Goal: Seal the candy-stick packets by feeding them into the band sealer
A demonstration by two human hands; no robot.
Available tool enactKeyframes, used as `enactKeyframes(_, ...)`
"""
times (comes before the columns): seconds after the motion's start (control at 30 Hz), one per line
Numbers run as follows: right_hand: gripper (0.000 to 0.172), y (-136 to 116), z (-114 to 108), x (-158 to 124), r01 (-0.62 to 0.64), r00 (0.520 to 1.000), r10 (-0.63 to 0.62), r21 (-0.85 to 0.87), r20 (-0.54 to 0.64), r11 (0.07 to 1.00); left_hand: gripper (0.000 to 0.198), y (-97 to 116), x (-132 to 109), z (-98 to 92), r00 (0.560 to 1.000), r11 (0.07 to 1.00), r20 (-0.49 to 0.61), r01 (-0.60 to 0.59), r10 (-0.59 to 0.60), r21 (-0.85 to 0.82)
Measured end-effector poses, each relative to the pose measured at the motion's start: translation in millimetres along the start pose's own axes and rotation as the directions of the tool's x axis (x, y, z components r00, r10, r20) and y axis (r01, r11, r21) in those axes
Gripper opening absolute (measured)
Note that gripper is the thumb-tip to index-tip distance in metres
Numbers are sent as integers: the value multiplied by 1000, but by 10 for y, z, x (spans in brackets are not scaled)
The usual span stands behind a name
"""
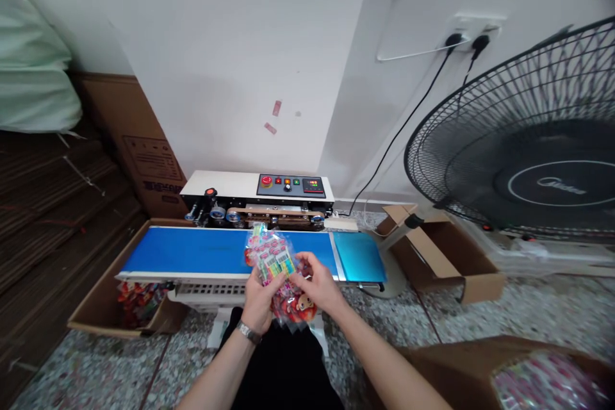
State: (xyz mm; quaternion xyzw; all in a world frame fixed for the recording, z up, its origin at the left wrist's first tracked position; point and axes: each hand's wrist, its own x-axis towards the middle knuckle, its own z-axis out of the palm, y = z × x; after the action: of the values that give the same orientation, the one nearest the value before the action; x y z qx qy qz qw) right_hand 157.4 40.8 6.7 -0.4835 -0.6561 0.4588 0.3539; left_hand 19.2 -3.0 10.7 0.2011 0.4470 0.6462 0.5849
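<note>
A small stack of colourful clear-plastic packets, with barcodes and a cartoon face, is fanned out between my hands. My left hand grips the stack from its left side, thumb on top; a metal watch is on that wrist. From the right, my right hand pinches the packets with thumb and fingers. Beneath the stack's far end runs the blue conveyor belt of a band sealing machine. I cannot tell whether the farthest packets touch the belt.
An open carton with red packets stands under the belt's left end. Another open carton is at right, beside a large black fan. At lower right, a carton holds pink plastic packets. Power cords run to a wall socket.
</note>
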Motion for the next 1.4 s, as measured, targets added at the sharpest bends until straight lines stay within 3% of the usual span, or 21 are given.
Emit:
enactKeyframes(0.2,31,72,-11,12,-8,1000,11,133,-22,991,48,24,17,16,1000,1000,-28,3,-3,-6)
enactKeyframes(0.3,32,248,-179,135,-29,989,56,186,-139,982,49,33,25,-24,999,1000,-39,17,-17,0)
enactKeyframes(0.43,38,579,-604,394,-210,886,183,-16,-426,978,49,29,21,-117,997,998,-40,67,-67,-3)
enactKeyframes(0.53,37,726,-834,592,-370,820,204,-223,-534,902,54,34,5,-148,996,997,-14,82,-82,-6)
enactKeyframes(0.7,34,648,-737,833,-384,885,194,-430,-423,817,53,43,-10,-112,995,995,-13,98,-98,-2)
enactKeyframes(0.8,33,471,-533,791,-242,926,54,-478,-374,844,49,48,-6,-87,996,996,1,91,-91,-3)
enactKeyframes(0.87,27,327,-391,656,-60,963,-45,-375,-265,925,48,53,-2,-73,997,997,8,73,-73,1)
enactKeyframes(0.93,24,177,-257,465,84,991,-102,-194,-82,977,49,55,-2,-52,999,999,23,50,-50,5)
enactKeyframes(1.0,23,42,-138,272,145,989,-144,-102,16,984,49,48,-6,-18,999,999,33,32,-33,9)
enactKeyframes(1.03,23,-13,-89,191,162,987,-162,-106,6,981,49,39,-11,1,999,1000,33,26,-27,9)
enactKeyframes(1.2,29,-40,-67,89,90,951,-130,-150,-279,985,48,-17,-30,41,999,1000,-24,22,-22,-2)
enactKeyframes(1.3,32,166,-315,236,-40,894,-53,-197,-444,980,49,-17,-31,-32,998,999,-39,50,-50,8)
enactKeyframes(1.4,30,436,-667,429,-264,844,33,-360,-536,895,52,15,-36,-125,997,997,-32,77,-77,19)
